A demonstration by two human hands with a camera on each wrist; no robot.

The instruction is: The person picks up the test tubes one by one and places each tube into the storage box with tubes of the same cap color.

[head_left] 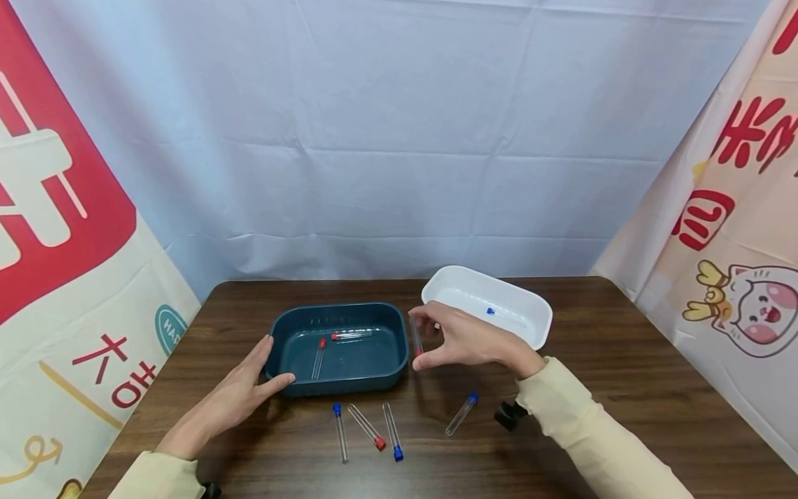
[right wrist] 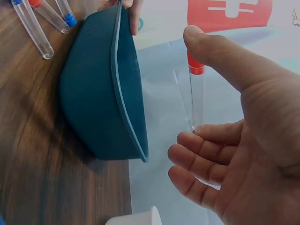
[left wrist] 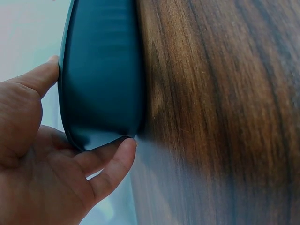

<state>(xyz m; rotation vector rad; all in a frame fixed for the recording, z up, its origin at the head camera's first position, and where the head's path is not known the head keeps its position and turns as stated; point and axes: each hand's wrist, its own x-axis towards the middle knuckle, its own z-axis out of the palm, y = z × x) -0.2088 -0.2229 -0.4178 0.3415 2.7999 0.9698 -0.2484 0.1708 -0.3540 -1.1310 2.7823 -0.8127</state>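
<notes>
My right hand pinches a test tube with a red cap lengthwise, thumb on the cap and a finger at the rounded end. It is just right of the dark teal basin, beside the rim. At the basin's front left corner, my left hand holds the wall, thumb at the front and fingers along the left side. Inside the basin lie a red-capped tube and another red-capped tube.
A white tray at the back right holds a blue-capped tube. In front of the basin lie a blue-capped tube, a red-capped tube and another blue-capped tube. One more blue-capped tube lies farther right.
</notes>
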